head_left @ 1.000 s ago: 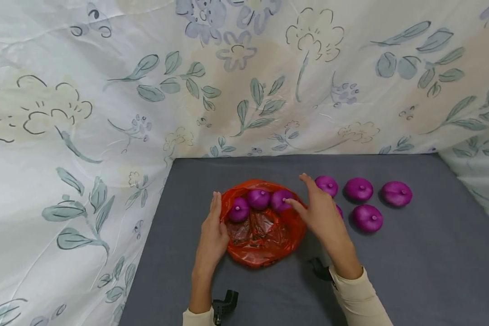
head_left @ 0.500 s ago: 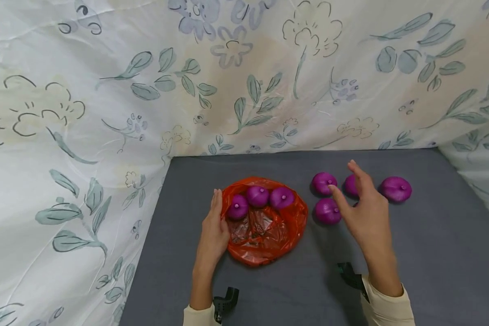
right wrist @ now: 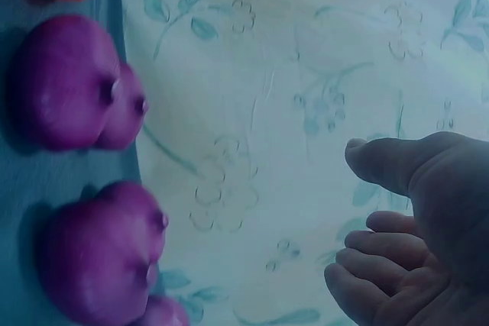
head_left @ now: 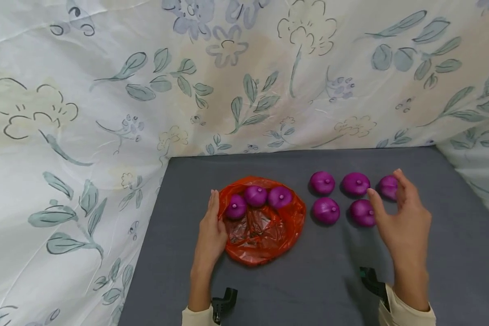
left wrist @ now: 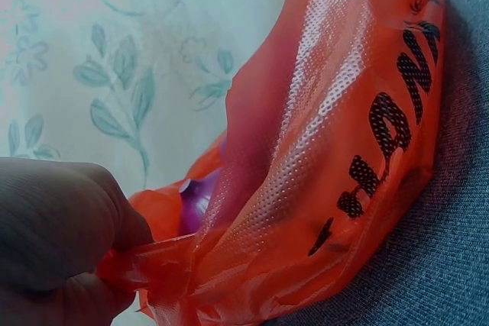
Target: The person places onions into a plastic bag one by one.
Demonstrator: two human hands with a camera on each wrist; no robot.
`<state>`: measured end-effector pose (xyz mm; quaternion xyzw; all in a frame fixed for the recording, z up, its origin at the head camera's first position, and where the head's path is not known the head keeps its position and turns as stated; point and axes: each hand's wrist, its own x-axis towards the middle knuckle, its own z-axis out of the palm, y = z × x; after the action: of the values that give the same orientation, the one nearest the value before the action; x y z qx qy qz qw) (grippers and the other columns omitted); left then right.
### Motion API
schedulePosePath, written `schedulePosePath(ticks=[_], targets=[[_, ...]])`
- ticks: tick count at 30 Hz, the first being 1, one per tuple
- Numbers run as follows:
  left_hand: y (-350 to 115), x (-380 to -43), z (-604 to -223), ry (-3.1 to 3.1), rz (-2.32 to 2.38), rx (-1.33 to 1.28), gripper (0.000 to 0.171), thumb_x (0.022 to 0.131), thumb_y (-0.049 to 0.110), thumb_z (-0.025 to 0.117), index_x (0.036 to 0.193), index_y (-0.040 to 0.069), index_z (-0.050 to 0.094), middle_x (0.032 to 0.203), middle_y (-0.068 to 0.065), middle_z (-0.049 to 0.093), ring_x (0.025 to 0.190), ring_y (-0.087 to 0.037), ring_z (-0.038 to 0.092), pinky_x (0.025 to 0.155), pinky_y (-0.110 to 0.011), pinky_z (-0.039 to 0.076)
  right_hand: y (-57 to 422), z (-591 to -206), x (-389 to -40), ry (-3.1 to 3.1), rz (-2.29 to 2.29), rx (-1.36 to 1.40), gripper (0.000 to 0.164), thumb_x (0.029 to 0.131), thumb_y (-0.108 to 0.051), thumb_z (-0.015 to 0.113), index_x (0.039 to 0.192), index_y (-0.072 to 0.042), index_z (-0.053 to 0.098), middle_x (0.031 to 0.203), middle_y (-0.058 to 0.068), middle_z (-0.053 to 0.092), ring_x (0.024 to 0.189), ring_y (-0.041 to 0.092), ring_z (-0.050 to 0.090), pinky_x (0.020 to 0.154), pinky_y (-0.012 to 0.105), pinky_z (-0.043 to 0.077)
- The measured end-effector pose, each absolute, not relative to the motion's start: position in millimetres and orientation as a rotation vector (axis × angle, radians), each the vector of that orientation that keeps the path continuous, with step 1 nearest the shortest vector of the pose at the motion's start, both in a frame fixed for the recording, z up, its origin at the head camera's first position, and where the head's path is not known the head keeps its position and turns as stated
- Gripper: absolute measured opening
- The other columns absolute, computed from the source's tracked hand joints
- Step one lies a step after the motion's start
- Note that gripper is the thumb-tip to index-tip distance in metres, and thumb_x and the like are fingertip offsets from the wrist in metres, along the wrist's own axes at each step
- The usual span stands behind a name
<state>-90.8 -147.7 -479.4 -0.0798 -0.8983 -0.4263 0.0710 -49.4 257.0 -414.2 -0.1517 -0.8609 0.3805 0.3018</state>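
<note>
A red plastic bag [head_left: 265, 251] lies with its mouth spread wide, and 3 purple onions, one being this onion [head_left: 256, 196], sit along its far side. My left hand [head_left: 211, 235] is at the bag's left edge; the left wrist view shows thumb and fingers [left wrist: 107, 219] pinching the bag's rim. Dark lettering marks the bag's side [left wrist: 382, 120]. My right hand [head_left: 409, 231], thumb and fingers apart and holding nothing, hovers by the rightmost onions. It partly covers the back right onion [head_left: 387, 187]; the front right onion [head_left: 361, 213] is close to its thumb.
Right of the bag, several loose onions stand in two rows on the grey cloth, including a front left onion [head_left: 326, 211] and a back middle onion [head_left: 355, 184]. A floral curtain [head_left: 244, 90] rises behind and at the left.
My right hand has moved rightward from over the bag, past the loose onions, to the right end of the rows. My left hand stays at the bag's edge.
</note>
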Motion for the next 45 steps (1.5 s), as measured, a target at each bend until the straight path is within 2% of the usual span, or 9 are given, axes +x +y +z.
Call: schedulePosePath(ticks=[5, 11, 16, 20, 23, 24, 37, 45], targets=[[-149.4, -90.1, -479.7, -2.694, -1.272, -0.242, 0.086, 0.099, -0.016, 0.047, 0.171, 0.02, 0.016, 0.176, 0.003, 0.012, 0.161, -0.016, 0.015, 0.124, -0.047, 0.029, 267.3, -421.3, -43.5, -2.273, 1.021, -0.48, 0.072, 0.095, -0.027, 0.081, 0.16, -0.022, 0.049, 0.162, -0.011, 0.045, 0.14, 0.027, 0.054, 0.115, 0.025, 0.04], [-149.9, -89.9, -481.2, -2.674, -1.253, -0.268, 0.086, 0.097, -0.017, 0.048, 0.171, 0.016, 0.017, 0.176, -0.003, 0.014, 0.161, -0.022, 0.018, 0.123, -0.051, 0.03, 277.9, -433.4, -36.1, -2.302, 1.026, -0.528, 0.073, 0.097, -0.03, 0.078, 0.162, -0.023, 0.046, 0.163, -0.011, 0.044, 0.144, 0.024, 0.051, 0.115, 0.02, 0.038], [-150.2, -88.6, -482.7, -2.682, -1.267, -0.257, 0.087, 0.097, -0.017, 0.048, 0.171, 0.017, 0.017, 0.176, -0.001, 0.014, 0.161, -0.019, 0.018, 0.124, -0.049, 0.029, 282.4, -445.2, -32.6, -2.336, 1.001, -0.541, 0.075, 0.096, -0.03, 0.079, 0.162, -0.021, 0.045, 0.163, -0.005, 0.046, 0.139, 0.036, 0.055, 0.113, 0.017, 0.038], [-149.9, -87.9, -482.8, -2.677, -1.282, -0.263, 0.087, 0.097, -0.017, 0.047, 0.171, 0.018, 0.016, 0.176, -0.001, 0.013, 0.161, -0.022, 0.018, 0.124, -0.05, 0.029, 284.1, -451.7, -33.2, -2.36, 0.985, -0.562, 0.078, 0.095, -0.031, 0.08, 0.163, -0.019, 0.044, 0.161, 0.004, 0.048, 0.134, 0.044, 0.057, 0.113, 0.04, 0.044], [-149.8, -88.1, -482.3, -2.671, -1.29, -0.268, 0.087, 0.098, -0.017, 0.046, 0.171, 0.019, 0.015, 0.177, -0.001, 0.012, 0.162, -0.024, 0.017, 0.123, -0.051, 0.03, 285.3, -454.8, -33.8, -2.417, 0.985, -0.587, 0.081, 0.096, -0.034, 0.08, 0.165, -0.02, 0.04, 0.162, 0.011, 0.046, 0.136, 0.047, 0.055, 0.11, 0.058, 0.042], [-149.9, -88.2, -482.0, -2.67, -1.296, -0.268, 0.087, 0.098, -0.017, 0.045, 0.171, 0.019, 0.015, 0.177, -0.001, 0.011, 0.162, -0.025, 0.016, 0.123, -0.051, 0.03, 285.8, -456.0, -33.9, -2.436, 0.988, -0.589, 0.082, 0.095, -0.034, 0.08, 0.166, -0.019, 0.039, 0.162, 0.015, 0.046, 0.136, 0.048, 0.055, 0.11, 0.06, 0.042], [-149.7, -89.2, -482.9, -2.669, -1.299, -0.261, 0.087, 0.098, -0.017, 0.046, 0.171, 0.021, 0.015, 0.177, 0.001, 0.012, 0.162, -0.022, 0.017, 0.124, -0.05, 0.03, 285.5, -480.4, -41.0, -2.626, 0.962, -0.529, 0.09, 0.095, -0.04, 0.079, 0.166, -0.007, 0.035, 0.15, 0.038, 0.049, 0.132, 0.058, 0.053, 0.104, 0.073, 0.042], [-149.6, -91.2, -482.5, -2.67, -1.323, -0.269, 0.088, 0.098, -0.017, 0.045, 0.171, 0.022, 0.014, 0.176, 0.004, 0.01, 0.161, -0.014, 0.013, 0.123, -0.047, 0.032, 285.1, -489.4, -45.0, -2.668, 0.944, -0.486, 0.093, 0.093, -0.039, 0.082, 0.164, 0.0, 0.035, 0.145, 0.043, 0.05, 0.131, 0.059, 0.052, 0.101, 0.073, 0.043]])
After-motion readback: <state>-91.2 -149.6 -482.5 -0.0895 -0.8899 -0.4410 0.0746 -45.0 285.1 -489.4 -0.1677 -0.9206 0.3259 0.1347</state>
